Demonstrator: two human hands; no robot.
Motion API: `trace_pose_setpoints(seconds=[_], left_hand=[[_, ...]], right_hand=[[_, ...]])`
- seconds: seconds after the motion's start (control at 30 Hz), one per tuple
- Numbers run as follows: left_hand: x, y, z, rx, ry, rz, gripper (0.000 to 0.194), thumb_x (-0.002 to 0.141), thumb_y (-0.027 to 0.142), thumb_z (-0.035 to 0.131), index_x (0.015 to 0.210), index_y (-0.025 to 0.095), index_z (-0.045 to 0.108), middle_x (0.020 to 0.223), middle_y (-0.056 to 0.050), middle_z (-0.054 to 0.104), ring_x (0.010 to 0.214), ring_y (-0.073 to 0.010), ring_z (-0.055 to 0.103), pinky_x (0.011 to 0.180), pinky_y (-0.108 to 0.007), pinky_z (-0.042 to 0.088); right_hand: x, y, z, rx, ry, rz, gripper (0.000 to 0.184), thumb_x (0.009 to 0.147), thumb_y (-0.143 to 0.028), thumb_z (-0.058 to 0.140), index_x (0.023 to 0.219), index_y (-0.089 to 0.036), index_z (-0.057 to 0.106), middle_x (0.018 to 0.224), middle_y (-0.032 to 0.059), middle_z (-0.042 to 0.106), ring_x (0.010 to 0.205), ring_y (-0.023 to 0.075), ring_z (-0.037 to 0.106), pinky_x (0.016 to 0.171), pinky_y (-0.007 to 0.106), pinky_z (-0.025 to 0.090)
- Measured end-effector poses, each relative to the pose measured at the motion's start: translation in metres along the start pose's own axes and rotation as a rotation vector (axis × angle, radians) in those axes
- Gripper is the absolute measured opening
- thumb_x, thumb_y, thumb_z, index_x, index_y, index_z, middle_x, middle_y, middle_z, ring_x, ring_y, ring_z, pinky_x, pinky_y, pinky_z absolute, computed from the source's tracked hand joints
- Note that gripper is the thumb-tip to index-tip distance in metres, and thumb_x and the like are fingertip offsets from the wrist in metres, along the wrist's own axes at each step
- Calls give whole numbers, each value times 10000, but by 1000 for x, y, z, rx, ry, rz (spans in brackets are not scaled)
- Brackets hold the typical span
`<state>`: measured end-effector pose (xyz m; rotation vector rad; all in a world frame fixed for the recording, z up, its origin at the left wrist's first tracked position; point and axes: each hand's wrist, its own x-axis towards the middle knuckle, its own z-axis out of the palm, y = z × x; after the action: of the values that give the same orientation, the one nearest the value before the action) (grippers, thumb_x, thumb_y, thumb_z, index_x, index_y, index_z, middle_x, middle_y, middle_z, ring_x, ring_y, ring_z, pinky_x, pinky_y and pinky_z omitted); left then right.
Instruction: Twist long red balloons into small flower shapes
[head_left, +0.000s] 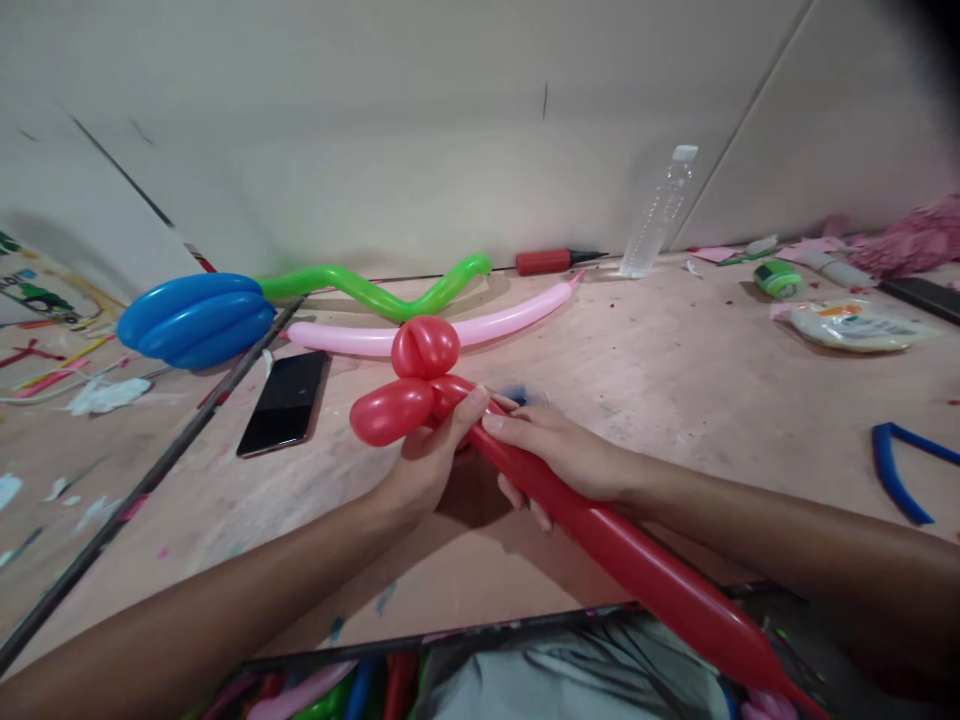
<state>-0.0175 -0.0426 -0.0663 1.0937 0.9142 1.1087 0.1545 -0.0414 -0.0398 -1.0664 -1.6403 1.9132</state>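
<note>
A long red balloon (600, 540) runs from the middle of the table down toward the lower right, past the table's front edge. Its far end is twisted into several rounded bubbles. My left hand (439, 445) grips it just below those bubbles, thumb on top. Close beside it, my right hand (559, 445) is wrapped round the long straight part, with its thumb near the left thumb. Behind the bubbles lies a pink balloon (517, 318). A blue balloon shape (199, 320) with a green balloon stem (375, 290) rests at the back left.
A black phone (283, 403) lies left of my hands. Against the wall are a red hand pump (544, 262) and a clear plastic bottle (658, 215). Rightward are a green tape roll (778, 279), a plastic packet (855, 326) and a bent blue strip (892, 470).
</note>
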Motion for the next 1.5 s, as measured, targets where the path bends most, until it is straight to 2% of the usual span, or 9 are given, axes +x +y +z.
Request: trace_pose_setpoints(seconds=[0.1,0.33,0.47,0.57,0.67,0.8,0.97,1.3,1.5], left_hand=[[3,-6,-3,49,101,97,403,840,575,767,850,172,760,708,-30,757,644,-188,726,659,-276,593],[8,-9,-3,52,126,193,343,822,520,805,813,181,754,747,-14,732,657,-150,674,673,-266,574],[8,-4,2,62,84,127,476,742,642,818,701,185,692,522,38,556,414,-75,441,399,-211,361],[7,-1,4,40,61,75,552,662,701,840,660,190,634,457,64,462,365,-52,354,344,-194,225],[7,-2,5,1,34,34,556,658,707,838,674,193,626,460,53,505,360,-68,409,336,-192,230],[8,-3,4,-69,133,33,458,731,602,842,710,180,664,498,47,554,384,-66,428,352,-187,263],[9,4,3,-113,180,35,485,677,592,863,745,146,686,630,-6,661,479,-92,530,390,-197,319],[17,19,-10,-109,349,230,526,710,682,810,744,178,666,707,5,672,568,-99,591,493,-208,452],[13,10,-16,-12,152,287,494,704,631,855,785,169,699,694,8,648,544,-93,530,481,-212,400]], right_hand=[[0,2,4,-16,27,2,541,1019,-633,486,725,-186,563,556,-28,593,378,93,547,373,199,461],[5,7,4,-93,44,-66,555,1038,-607,464,662,-199,492,514,-50,518,369,69,463,344,181,380],[8,9,5,-78,64,-63,500,1045,-573,481,700,-211,482,448,-99,429,341,53,391,370,172,350],[10,11,5,-92,56,-93,507,1040,-555,505,674,-204,503,424,-96,434,329,56,415,367,168,347],[11,15,3,3,36,-100,562,1015,-612,507,651,-186,547,495,-37,555,385,96,553,396,198,444],[10,15,1,121,-50,-31,585,998,-644,498,713,-150,629,623,29,651,424,126,605,422,248,512],[4,7,3,177,-96,-5,308,993,-497,580,942,-193,561,703,-15,674,439,104,597,444,224,526],[-10,-4,-5,58,-109,74,355,941,-507,684,1128,-223,580,714,-35,648,502,117,609,456,217,523],[-13,-6,3,-107,-6,149,314,1020,-499,544,933,-200,574,631,-29,589,490,112,567,435,194,470]])
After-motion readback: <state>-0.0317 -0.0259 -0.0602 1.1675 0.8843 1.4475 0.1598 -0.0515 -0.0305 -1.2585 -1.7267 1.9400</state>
